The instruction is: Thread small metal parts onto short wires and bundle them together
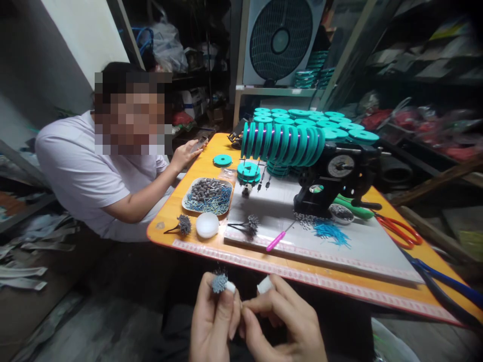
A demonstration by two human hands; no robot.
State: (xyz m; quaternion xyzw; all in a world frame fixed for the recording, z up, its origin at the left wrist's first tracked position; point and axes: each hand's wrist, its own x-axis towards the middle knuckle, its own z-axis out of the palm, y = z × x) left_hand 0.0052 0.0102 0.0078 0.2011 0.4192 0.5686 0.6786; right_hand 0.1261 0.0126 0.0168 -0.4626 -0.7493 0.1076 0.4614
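Grey, bristly and small, the tuft (219,282) stands above the thumb and forefinger of the left hand (213,322), which are pinched shut on its base; its bristles point up and away from the wearer, so its long axis runs roughly upright out of the grip. The right hand (285,322) lies just beside it, fingertips touching the left's, closed on a white piece (264,285) held between thumb and forefinger at about the same height. Tuft and white piece stand near each other but apart, the tuft to the left. Both hands hang below the near edge of the orange table (196,171), where like tufts (183,223) lie beside a white puck (207,224), a tray (209,196) of parts and teal spools (281,142). A second person (98,171) sits at the left end.
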